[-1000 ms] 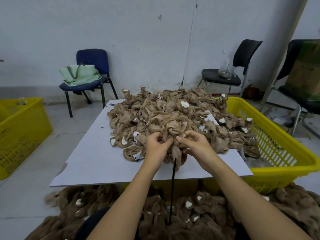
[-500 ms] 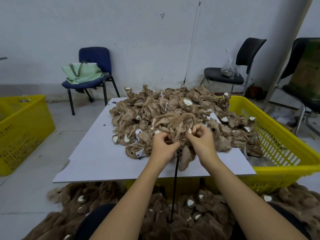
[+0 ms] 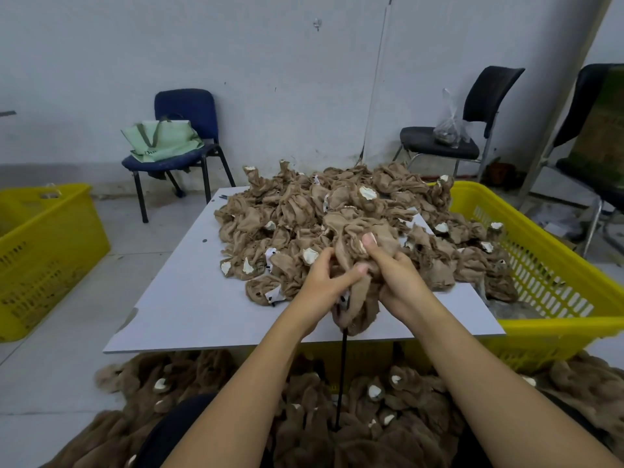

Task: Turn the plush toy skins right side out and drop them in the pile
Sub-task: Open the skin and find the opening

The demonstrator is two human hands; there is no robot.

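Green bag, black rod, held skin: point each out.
Green bag (image 3: 162,140), head view, front panel.
Black rod (image 3: 341,376), head view, mid-shaft below the table edge.
Held skin (image 3: 359,304), head view, part hanging between the hands.

One plush toy skin (image 3: 354,265) was inside out, its tan woven backing showing, bunched and crumpled above the near edge of the bench (image 3: 189,298), with a loose end drooping past that edge. Behind it a heap of inside-out skins (image 3: 304,211) covered the far half of the bench, dull beige and wrinkled, with small white patches scattered through it, and spilled over the right side. On the floor below the bench lay the pile of turned skins (image 3: 388,417), darker brown and fluffy, with white patches showing here and there.
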